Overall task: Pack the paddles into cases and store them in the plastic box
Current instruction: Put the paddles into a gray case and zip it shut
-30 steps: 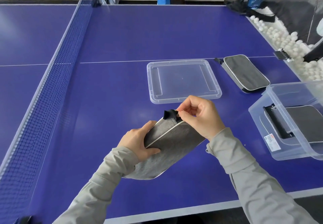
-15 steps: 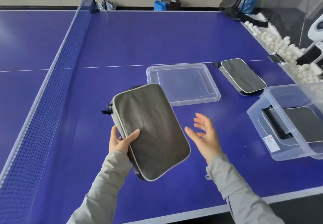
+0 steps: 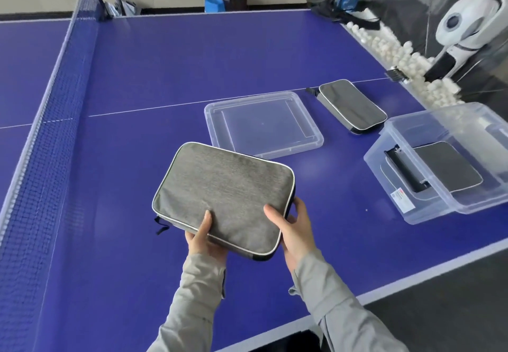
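Note:
A grey zipped paddle case point(image 3: 223, 196) with pale piping is held flat above the blue table. My left hand point(image 3: 204, 239) grips its near edge, thumb on top. My right hand point(image 3: 292, 230) grips its near right corner, thumb on top and fingers underneath. A second grey case point(image 3: 353, 105) lies on the table at the right. The clear plastic box point(image 3: 406, 206) stands at the right edge with another dark case point(image 3: 445, 168) inside. Its clear lid point(image 3: 310, 142) lies flat in the middle of the table.
The blue net point(image 3: 49, 120) runs along the left. Several white balls point(image 3: 406, 63) fill a trough at the far right, beside a white ball machine point(image 3: 467, 21). The table's white front edge point(image 3: 412, 277) is near my arms.
The case has turned from upright in my left hand to lying flat. My right hand, open in the air half a second ago, now grips its corner.

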A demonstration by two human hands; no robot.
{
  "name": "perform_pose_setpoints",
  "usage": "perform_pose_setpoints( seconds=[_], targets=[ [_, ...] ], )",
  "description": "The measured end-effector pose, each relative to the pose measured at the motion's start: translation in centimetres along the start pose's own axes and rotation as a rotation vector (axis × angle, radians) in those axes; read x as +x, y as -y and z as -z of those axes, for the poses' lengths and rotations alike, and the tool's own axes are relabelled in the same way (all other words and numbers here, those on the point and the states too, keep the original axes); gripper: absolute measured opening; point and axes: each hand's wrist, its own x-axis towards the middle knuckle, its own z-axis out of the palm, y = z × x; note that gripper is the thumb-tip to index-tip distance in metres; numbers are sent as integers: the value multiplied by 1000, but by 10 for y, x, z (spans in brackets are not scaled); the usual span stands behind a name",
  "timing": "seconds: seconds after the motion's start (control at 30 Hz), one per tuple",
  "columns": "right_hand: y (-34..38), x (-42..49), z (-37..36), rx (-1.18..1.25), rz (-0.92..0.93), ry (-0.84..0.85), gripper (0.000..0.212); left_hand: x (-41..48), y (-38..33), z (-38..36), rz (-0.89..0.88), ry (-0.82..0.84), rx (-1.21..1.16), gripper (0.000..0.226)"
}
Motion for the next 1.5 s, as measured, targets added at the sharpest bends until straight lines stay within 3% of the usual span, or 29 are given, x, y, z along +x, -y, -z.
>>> perform_pose_setpoints(
  seconds=[0.2, 0.43, 0.57, 0.73, 0.83, 1.03, 1.33, 1.5],
  targets=[
    [21, -7, 44, 26, 37, -20, 49, -5, 6, 5, 115, 78, 258, 2],
    [70, -20, 135, -8, 87, 60, 58, -9, -5, 2, 40, 131, 382, 47],
    [91, -28, 197, -18, 69, 126, 55, -29, 10, -25, -7, 366, 639, 63],
    [123, -39, 273, -47, 75, 155, 54, -67, 60, -60, -28, 422, 738, 56],
    [142, -44, 318, -111, 76, 146, 58, -90, 103, -76, -52, 426, 717, 43],
    [177, -51, 394, -148, 158, 77, 60, -127, 178, -105, -89, 457, 672, 41],
    [219, -29, 438, -232, 256, 33, 55, -137, 219, -154, -149, 470, 674, 49],
    [244, 13, 452, -248, 295, 2, 66, -116, 242, -185, -160, 453, 665, 51]
  ],
)
